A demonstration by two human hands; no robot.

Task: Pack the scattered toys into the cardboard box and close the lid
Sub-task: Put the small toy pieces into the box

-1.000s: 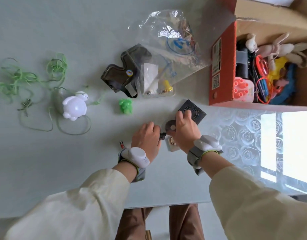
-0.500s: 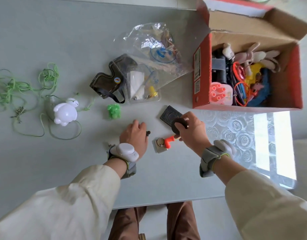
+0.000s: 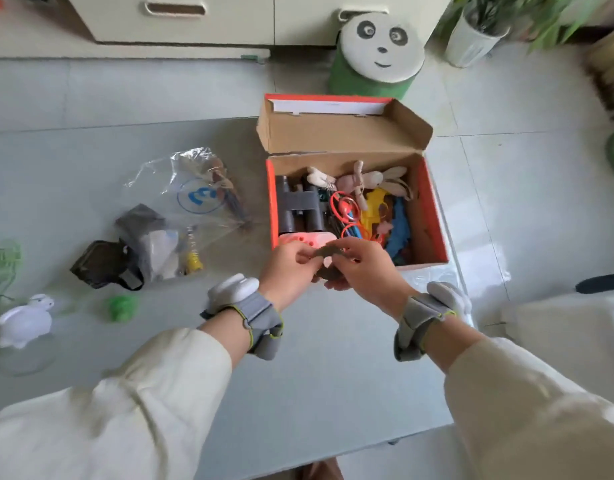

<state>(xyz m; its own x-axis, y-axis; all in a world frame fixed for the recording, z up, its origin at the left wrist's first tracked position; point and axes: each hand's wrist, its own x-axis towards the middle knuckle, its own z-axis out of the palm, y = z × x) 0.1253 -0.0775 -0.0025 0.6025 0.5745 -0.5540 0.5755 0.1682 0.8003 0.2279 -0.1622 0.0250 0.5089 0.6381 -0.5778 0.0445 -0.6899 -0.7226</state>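
Lifted now off the table (image 3: pixel 298 393) — both hands' fingers (image 3: pixel 303 258) pinching small dark toy (image 3: pixel 328 252) by the cardboard box (image 3: pixel 433 216).

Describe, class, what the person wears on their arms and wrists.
Both arms have loose cream sleeves. Each wrist carries a grey strap with yellow-green edging and a rounded white device: one on the left wrist, one on the right wrist. The hands are bare.

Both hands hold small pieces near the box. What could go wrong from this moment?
1. The left hand and right hand pinch small dark pieces at the cardboard box front edge; one could slip onto the table.
2. The box looks full, so the lid may not close flat.
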